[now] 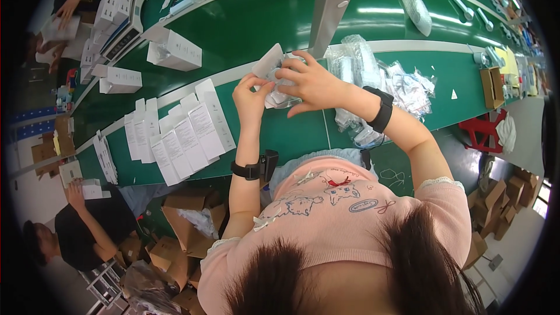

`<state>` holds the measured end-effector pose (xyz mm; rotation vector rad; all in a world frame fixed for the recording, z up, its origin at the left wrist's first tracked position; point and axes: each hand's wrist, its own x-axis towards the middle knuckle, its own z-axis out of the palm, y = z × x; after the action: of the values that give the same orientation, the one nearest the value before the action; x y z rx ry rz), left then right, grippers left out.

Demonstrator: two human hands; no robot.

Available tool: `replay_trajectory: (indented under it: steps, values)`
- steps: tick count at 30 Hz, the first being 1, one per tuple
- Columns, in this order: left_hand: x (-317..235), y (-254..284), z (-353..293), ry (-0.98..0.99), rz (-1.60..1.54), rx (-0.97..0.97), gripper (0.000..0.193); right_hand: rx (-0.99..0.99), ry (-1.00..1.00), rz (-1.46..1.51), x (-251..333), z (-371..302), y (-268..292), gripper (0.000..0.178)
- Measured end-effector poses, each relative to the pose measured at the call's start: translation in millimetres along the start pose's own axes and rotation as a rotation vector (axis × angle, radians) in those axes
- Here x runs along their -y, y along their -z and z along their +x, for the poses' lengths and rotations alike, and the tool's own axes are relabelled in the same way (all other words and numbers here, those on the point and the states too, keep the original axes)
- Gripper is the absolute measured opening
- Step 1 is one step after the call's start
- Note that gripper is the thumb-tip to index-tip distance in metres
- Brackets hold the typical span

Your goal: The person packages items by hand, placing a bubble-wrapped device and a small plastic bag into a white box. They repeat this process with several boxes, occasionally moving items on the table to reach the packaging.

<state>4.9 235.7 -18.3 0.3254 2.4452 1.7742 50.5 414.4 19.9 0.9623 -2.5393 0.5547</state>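
Note:
A small white box (270, 62) with a raised flap is held over the green table, with clear plastic (279, 98) showing at it; its contents are mostly hidden by fingers. My left hand (252, 92) pinches the near left edge of the box between thumb and fingers. Over the right side of the box lies my right hand (308, 84), its fingers curled onto the box and plastic and its thumb sticking out toward me. Left of my hands, several flat white cartons (195, 131) lie in overlapping rows. Clear plastic-wrapped packets (353, 67) are heaped to the right.
A metal post (330, 9) rises just beyond my hands. White boxes (175, 49) stand on the green surface at the far left. Small white bags (411, 88) lie at the right, near an open brown carton (492, 87). A co-worker (87, 221) sits at the left.

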Motion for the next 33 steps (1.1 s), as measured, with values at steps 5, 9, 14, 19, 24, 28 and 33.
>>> replay_trajectory:
  steps: [5,9,14,19,24,28,33]
  values:
    - [5,-6,1,-0.047,0.008,-0.028,0.009,0.245,-0.098,-0.187,7,-8,-20,0.022]
    - [5,-2,2,-0.043,0.029,-0.048,0.009,-0.078,-0.117,-0.348,17,-10,-26,0.023]
    - [4,-8,-4,-0.066,0.039,-0.053,0.01,0.322,-0.288,-0.183,30,-5,-26,0.027]
    - [29,22,-8,0.045,-0.284,-0.166,0.025,0.174,-0.148,-0.043,16,-31,-30,0.054]
    - [65,80,-31,0.056,0.801,-0.271,0.065,-0.299,-0.491,0.531,-11,-49,-60,0.095]
    - [103,90,-44,0.23,1.248,-0.059,0.085,0.029,-0.522,0.958,-33,-32,-94,0.11]
    - [85,43,-58,0.123,1.068,0.028,0.093,-0.189,-0.709,1.032,-64,17,-115,0.106]
